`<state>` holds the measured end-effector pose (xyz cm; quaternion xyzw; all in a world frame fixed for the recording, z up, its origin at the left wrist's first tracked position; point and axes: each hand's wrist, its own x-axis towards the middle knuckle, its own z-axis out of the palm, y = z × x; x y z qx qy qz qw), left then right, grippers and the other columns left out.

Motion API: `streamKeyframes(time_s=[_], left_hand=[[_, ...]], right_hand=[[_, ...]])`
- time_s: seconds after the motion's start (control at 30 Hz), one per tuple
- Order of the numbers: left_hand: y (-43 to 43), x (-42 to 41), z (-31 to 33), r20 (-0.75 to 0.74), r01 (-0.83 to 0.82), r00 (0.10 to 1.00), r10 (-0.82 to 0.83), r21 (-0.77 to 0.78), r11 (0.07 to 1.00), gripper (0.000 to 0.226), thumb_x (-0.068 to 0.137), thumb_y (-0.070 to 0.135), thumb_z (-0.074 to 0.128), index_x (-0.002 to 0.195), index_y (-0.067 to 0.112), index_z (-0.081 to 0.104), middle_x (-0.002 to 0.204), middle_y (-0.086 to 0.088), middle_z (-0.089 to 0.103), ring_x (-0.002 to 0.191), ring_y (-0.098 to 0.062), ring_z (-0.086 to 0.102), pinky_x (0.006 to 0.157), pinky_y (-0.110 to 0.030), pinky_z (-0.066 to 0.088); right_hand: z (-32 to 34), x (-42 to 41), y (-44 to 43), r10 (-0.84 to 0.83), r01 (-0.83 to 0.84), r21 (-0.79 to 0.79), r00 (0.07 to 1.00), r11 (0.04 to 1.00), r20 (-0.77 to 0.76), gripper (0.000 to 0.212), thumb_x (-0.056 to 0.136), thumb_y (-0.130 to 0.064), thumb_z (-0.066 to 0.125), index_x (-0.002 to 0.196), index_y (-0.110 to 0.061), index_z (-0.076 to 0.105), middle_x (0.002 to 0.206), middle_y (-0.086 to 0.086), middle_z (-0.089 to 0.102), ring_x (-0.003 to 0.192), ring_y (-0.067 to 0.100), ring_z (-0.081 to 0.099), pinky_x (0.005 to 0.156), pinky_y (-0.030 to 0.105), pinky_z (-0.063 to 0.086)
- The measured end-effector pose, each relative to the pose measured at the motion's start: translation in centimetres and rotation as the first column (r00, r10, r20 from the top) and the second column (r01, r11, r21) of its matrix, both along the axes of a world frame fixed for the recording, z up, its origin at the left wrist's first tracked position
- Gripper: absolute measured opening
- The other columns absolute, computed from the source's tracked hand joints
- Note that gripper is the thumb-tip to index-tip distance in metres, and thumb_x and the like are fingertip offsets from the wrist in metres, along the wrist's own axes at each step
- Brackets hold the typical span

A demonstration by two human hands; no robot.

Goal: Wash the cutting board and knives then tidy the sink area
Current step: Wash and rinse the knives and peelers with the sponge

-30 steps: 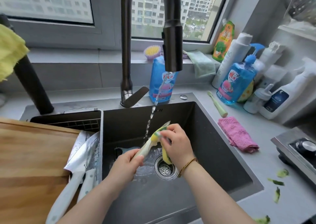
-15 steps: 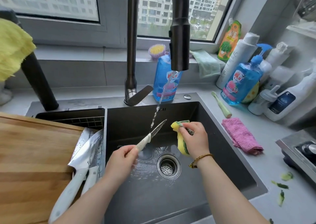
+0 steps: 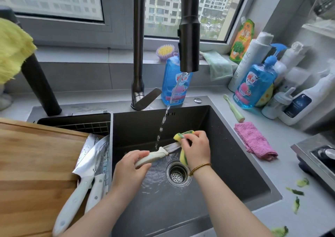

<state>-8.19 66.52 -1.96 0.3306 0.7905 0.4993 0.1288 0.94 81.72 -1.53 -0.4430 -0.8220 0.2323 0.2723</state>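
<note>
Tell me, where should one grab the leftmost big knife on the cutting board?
Take the leftmost knife by its white handle, coming from the near edge: the handle points toward the person and lies on the cutting board, while the wet blade points away.

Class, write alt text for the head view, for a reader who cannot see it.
Over a dark sink, the left hand holds a small knife by its white handle while the right hand presses a yellow sponge to its blade under running water. Two larger knives lie partly on a wooden cutting board.
</note>
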Motion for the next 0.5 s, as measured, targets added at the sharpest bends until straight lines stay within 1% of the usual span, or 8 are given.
streamKeyframes(time_s=[0.1,0.17,0.23,0.27,0.33,0.37,0.43,0.5], left_hand=[[0.0,0.1,-0.1,-0.002,-0.019,1.0,0.019,0.008,1.0,0.029,0.078,0.003,0.068,0.106,0.009,0.067,0.091,0.012,0.054,0.078,0.007,0.049,0.067,0.003,0.036],[0.3,0.1,0.0,0.007,-0.026,1.0,0.026,0.019,0.999,0.029,0.078,0.003,0.068,0.107,0.01,0.067,0.092,0.01,0.055,0.079,0.006,0.049,0.067,0.002,0.037],[0.6,0.2,0.1,0.025,-0.024,0.999,0.023,0.039,0.999,0.03,0.078,0.002,0.068,0.106,0.01,0.066,0.092,0.009,0.056,0.08,0.005,0.05,0.066,0.001,0.038],[0.6,0.3,0.2,0.032,-0.021,0.999,0.02,0.045,0.999,0.029,0.078,0.002,0.068,0.106,0.01,0.066,0.092,0.008,0.057,0.08,0.005,0.051,0.066,0.0,0.038],[0.1,0.6,0.1,0.044,-0.015,0.999,0.013,0.058,0.998,0.029,0.078,0.001,0.068,0.106,0.01,0.066,0.092,0.01,0.057,0.082,0.003,0.052,0.065,-0.001,0.039],[-0.1,0.7,0.0,0.049,-0.012,0.999,0.009,0.065,0.998,0.03,0.078,0.001,0.068,0.106,0.009,0.067,0.091,0.012,0.056,0.082,0.003,0.052,0.066,-0.001,0.04],[-0.5,1.0,-0.2,0.052,0.006,0.999,-0.009,0.065,0.998,0.029,0.077,0.0,0.068,0.105,0.008,0.066,0.09,0.015,0.055,0.083,0.002,0.052,0.066,0.0,0.04],[-0.6,1.2,-0.4,0.052,0.029,0.998,-0.031,0.044,0.999,0.029,0.077,0.0,0.068,0.105,0.007,0.066,0.089,0.015,0.053,0.081,0.0,0.052,0.065,-0.001,0.04]], right_hand=[[0.1,0.1,-0.2,-0.085,0.093,0.07,0.991,0.993,-0.104,0.02,0.087,-0.014,0.059,0.1,-0.003,0.069,0.107,0.014,0.052,0.1,0.024,0.051,0.08,0.021,0.04],[0.1,-0.3,-1.6,0.023,0.012,0.188,0.983,0.982,-0.184,0.018,0.08,-0.017,0.062,0.086,-0.004,0.072,0.091,0.016,0.057,0.084,0.023,0.056,0.077,0.018,0.044],[-0.1,-0.6,-2.8,0.147,-0.103,0.257,0.977,0.961,-0.155,0.023,0.077,-0.025,0.057,0.078,-0.008,0.073,0.082,0.012,0.059,0.074,0.016,0.053,0.07,0.009,0.038],[-0.3,-0.6,-3.1,0.172,-0.135,0.259,0.977,0.956,-0.124,0.022,0.076,-0.025,0.058,0.077,-0.009,0.072,0.081,0.011,0.059,0.073,0.016,0.054,0.068,0.01,0.038],[-0.1,-0.2,-2.6,0.123,-0.098,0.215,0.987,0.972,-0.106,0.016,0.076,-0.018,0.062,0.08,-0.007,0.072,0.085,0.013,0.059,0.076,0.025,0.06,0.067,0.019,0.041],[0.2,0.3,-2.1,0.061,-0.043,0.174,0.993,0.984,-0.101,0.015,0.079,-0.016,0.063,0.085,-0.005,0.072,0.092,0.015,0.059,0.083,0.029,0.06,0.071,0.022,0.04],[0.9,1.8,-1.3,-0.034,0.035,0.028,0.998,0.999,-0.048,0.019,0.087,-0.015,0.059,0.099,-0.005,0.069,0.109,0.014,0.054,0.099,0.027,0.055,0.077,0.021,0.036],[1.6,3.7,-0.6,-0.089,0.088,-0.069,0.996,0.994,-0.024,0.023,0.09,-0.018,0.055,0.107,-0.006,0.065,0.117,0.011,0.052,0.105,0.024,0.053,0.078,0.02,0.034]])
